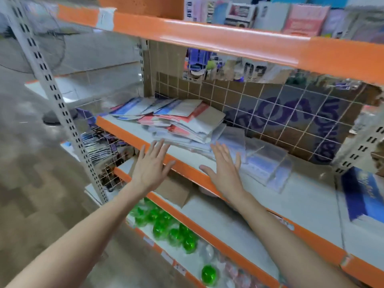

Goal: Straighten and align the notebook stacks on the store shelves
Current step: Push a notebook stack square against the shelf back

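Note:
A messy, fanned-out stack of notebooks [178,119] in red, blue, white and brown lies on the middle shelf [311,200], at its left end. My left hand [150,165] is stretched out flat in front of the shelf's orange edge, just below the stack and holding nothing. My right hand [223,165] reaches over the orange edge, fingers straight, its tips at the near corner of the stack and the clear plastic-wrapped packs [268,165] beside it. I cannot tell whether it touches them.
A wire grid with cardboard [280,113] backs the shelf. A blue book [361,192] lies at the right. Upright booklets [270,15] line the top shelf. Green round items [172,231] fill the bottom shelf. A slotted metal upright [54,94] stands on the left.

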{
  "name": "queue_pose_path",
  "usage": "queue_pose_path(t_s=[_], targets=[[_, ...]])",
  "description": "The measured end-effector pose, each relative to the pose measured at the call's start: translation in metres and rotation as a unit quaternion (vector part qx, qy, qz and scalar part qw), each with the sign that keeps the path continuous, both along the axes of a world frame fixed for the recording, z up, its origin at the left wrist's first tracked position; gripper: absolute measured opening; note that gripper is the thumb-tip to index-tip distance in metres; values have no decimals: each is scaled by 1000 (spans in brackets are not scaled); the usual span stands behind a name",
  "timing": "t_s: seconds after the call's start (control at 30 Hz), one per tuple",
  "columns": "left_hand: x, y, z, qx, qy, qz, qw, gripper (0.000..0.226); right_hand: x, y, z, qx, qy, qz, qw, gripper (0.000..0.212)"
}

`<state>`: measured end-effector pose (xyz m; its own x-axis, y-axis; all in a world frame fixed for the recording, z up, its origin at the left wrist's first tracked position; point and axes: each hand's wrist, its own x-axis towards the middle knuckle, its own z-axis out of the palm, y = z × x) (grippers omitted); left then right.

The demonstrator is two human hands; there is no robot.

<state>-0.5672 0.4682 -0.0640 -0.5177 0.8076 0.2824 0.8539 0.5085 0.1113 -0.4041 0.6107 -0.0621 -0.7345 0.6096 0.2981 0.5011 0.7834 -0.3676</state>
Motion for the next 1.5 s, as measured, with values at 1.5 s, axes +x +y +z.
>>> queue_pose_path(t_s=[1.5], targets=[[-188,33,-1,-21,108,-274,955,53,-189,-46,10,65,-199,-191,959,67]])
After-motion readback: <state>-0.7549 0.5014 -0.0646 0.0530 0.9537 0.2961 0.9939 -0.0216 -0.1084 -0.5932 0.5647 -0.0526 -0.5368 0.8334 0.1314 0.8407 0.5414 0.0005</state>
